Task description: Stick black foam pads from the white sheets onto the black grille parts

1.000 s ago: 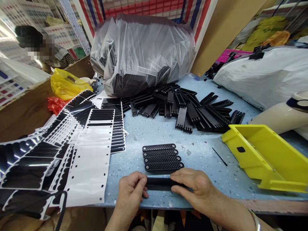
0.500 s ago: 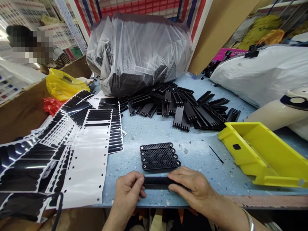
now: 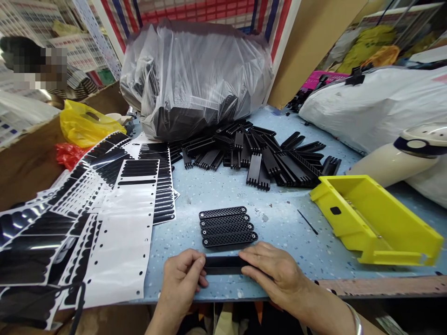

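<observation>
At the bottom centre of the frame, my left hand [image 3: 181,279] and right hand [image 3: 275,272] pinch opposite ends of a black strip [image 3: 223,265] on the blue table [image 3: 289,218]. I judge it light, stiff, slightly slick plastic, best gripped at its ends.

Flat black plastic strips with a bumpy grid top [image 3: 227,226]: four, side by side
Smooth black strip [image 3: 223,265] under the fingers: one
Hands: two, left hand [image 3: 182,281] and right hand [image 3: 275,274]
Bright yellow plastic tray [image 3: 375,221]: one
Big clear plastic bag of black parts [image 3: 195,79]: one
</observation>
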A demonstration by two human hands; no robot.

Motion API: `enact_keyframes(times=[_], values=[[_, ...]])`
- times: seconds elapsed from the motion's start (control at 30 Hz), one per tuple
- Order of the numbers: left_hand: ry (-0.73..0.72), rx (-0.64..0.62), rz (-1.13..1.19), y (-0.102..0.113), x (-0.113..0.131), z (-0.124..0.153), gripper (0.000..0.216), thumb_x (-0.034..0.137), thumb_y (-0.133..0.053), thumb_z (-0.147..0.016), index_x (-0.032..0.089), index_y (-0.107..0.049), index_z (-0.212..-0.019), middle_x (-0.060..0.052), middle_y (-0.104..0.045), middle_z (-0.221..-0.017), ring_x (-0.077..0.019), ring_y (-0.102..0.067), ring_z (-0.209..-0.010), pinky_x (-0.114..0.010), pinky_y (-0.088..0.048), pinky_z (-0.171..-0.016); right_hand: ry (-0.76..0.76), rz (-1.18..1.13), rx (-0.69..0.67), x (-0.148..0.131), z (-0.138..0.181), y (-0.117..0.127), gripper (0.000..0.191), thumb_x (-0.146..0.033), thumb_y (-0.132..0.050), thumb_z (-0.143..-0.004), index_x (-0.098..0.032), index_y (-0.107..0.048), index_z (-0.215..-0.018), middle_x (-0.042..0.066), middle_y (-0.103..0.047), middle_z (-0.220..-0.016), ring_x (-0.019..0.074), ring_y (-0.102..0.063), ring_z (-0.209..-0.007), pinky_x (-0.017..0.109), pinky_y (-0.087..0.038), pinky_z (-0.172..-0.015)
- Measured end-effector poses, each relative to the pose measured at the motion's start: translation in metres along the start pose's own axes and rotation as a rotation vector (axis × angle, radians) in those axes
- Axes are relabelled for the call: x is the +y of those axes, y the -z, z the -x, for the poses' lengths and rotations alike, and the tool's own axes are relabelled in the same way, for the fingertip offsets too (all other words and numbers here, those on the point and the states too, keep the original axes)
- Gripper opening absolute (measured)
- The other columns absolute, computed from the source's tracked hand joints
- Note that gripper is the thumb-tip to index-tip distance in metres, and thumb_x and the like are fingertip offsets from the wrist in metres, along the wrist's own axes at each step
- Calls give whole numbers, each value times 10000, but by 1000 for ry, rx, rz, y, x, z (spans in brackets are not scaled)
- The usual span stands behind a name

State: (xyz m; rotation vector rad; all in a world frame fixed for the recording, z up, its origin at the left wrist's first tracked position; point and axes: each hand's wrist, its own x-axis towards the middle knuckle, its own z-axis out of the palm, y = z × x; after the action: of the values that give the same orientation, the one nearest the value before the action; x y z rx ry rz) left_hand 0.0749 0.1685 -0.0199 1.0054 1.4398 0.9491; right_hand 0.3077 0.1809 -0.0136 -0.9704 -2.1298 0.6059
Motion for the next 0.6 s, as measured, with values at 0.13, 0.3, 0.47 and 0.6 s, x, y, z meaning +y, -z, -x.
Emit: enact_keyframes(times=[0.13,0.3,0.47,0.6], values=[[3,2,3,0,-1,0,266,409,-706,-755,153,-713,-682,-1,-620,-520,-118,-623,-441,-154,-406,-400,16,20,32,1,1,-2,210,-178,-577,-955,-176,-711,-1117,78,-759,-909,191,-695,-802,339,-603,-710],[0,12,16,-1,0,0,284,426,-721,-743,151,-705,-672,4,-612,-511,-113,-614,-432,-150,-398,-393,34,29,71,3,4,-5,215,-183,-588,-949,-174,-708,-1128,85,-761,-916,200,-701,-807,351,-608,-715],[0,-10,9,1,-3,-1,283,425,-708,-752,150,-709,-685,1,-621,-519,-116,-623,-440,-149,-399,-394,19,11,66,5,6,-7,224,-195,-595,-947,-184,-711,-1138,75,-758,-902,199,-692,-797,348,-601,-715],[-1,-43,-11,2,-5,-2,287,429,-706,-757,150,-707,-688,-5,-632,-527,-120,-628,-445,-155,-412,-397,-33,-21,43,9,7,-7,197,-210,-622,-936,-193,-728,-1101,60,-756,-891,195,-685,-791,342,-585,-712]])
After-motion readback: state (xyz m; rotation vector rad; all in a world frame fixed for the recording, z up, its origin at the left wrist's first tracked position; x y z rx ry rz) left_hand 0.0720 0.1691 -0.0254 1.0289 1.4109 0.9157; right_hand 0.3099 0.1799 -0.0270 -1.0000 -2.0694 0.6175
